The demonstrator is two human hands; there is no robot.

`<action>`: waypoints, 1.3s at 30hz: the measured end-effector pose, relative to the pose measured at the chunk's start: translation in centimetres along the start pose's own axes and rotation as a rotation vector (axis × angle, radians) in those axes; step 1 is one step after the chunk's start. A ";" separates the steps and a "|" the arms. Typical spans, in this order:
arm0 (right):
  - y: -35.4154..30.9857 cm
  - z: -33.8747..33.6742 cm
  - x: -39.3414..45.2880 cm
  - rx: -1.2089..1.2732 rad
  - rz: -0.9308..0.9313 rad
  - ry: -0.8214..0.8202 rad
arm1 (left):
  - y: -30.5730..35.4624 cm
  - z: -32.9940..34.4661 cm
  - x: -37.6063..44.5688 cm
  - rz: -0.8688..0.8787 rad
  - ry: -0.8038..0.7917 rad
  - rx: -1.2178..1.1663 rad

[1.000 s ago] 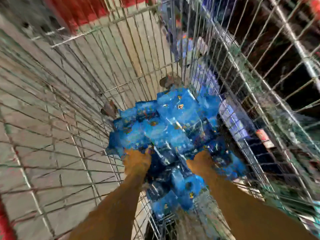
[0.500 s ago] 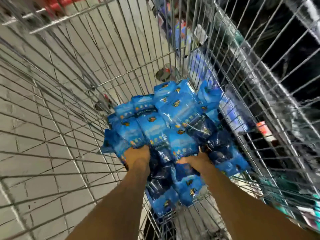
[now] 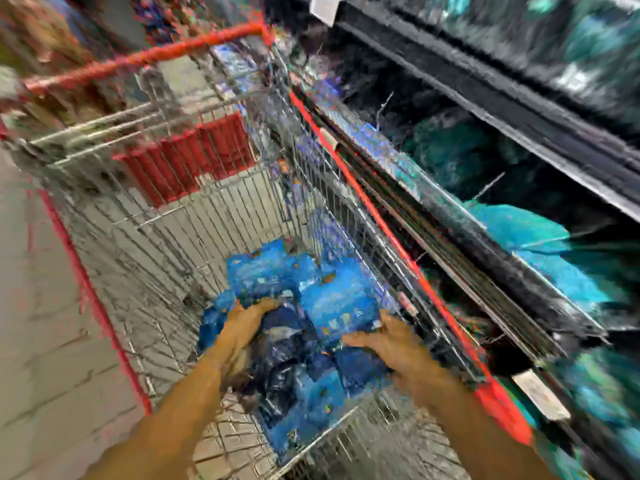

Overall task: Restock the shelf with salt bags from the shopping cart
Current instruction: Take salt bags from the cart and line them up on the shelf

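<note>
1. One shopping cart [image 3: 166,216], wire sides, red handle.
2. Two hands down in it: left hand [image 3: 247,323] and right hand [image 3: 388,337].
3. Blue salt bags [image 3: 332,306] in the cart: a whole heap, overlapping and badly blurred, so no honest count. At least half a dozen, I'd say.
4. Shelf [image 3: 485,244] to the right: two levels visible, with teal bags [image 3: 519,226] on them, too smeared to count.

Glossy plastic salt bags [image 3: 332,306], wire-metal cart [image 3: 194,216]
</note>
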State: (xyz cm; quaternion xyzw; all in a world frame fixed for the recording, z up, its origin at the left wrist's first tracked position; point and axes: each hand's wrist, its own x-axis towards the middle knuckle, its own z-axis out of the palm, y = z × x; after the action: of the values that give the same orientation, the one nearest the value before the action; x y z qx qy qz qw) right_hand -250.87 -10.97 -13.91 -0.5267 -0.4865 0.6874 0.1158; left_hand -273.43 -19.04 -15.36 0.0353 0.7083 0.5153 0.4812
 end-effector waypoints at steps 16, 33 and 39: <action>-11.4 -22.0 -38.8 0.270 -0.966 0.356 | 15.6 20.5 -40.3 0.744 -0.538 -0.139; -17.4 -43.7 -63.3 0.340 -1.179 0.856 | 21.6 49.6 -65.2 0.920 -1.207 0.050; -19.8 -56.1 -65.8 0.370 -1.000 1.093 | 21.1 62.9 -68.8 0.827 -1.292 0.140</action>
State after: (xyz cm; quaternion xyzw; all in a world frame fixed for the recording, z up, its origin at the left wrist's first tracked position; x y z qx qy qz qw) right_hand -183.39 -14.59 43.61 -0.4810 -0.4173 0.2650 0.7240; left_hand -200.90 -2.96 44.73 0.6213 0.2467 0.4844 0.5643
